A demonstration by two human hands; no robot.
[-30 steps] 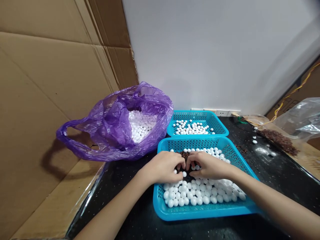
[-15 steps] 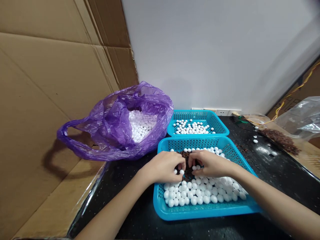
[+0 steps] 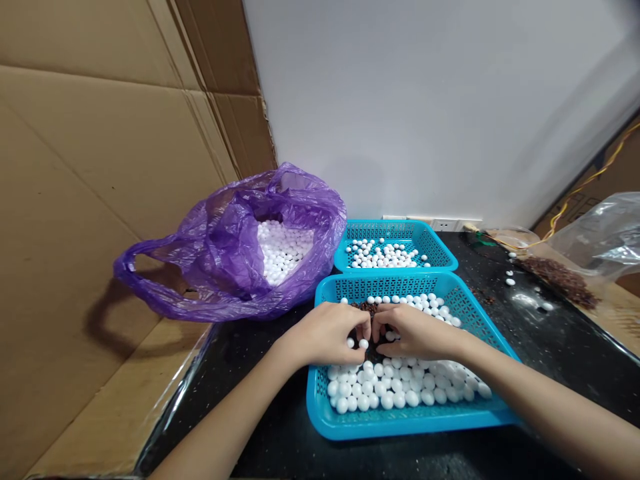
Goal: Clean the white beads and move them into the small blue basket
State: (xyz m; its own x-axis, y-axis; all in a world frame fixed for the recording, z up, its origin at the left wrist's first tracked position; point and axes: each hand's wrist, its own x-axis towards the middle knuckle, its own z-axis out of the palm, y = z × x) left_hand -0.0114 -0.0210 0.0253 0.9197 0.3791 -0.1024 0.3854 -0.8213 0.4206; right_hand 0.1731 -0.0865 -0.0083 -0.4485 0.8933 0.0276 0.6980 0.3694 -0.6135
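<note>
left hand (image 3: 325, 333), grip pinched round white ball (image 3: 363, 344), inside near blue basket (image 3: 400, 430); right hand (image 3: 420, 331) just beside, fingers curled, any hold hidden, cannot tell; dark bits (image 3: 371, 308) partly covered.

White balls (image 3: 412, 398); blue latticed basket (image 3: 415, 431)

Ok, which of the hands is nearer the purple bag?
Left. The left hand is in the front basket, near the right end of the purple bag; the right hand is farther right, in the same basket.
</note>
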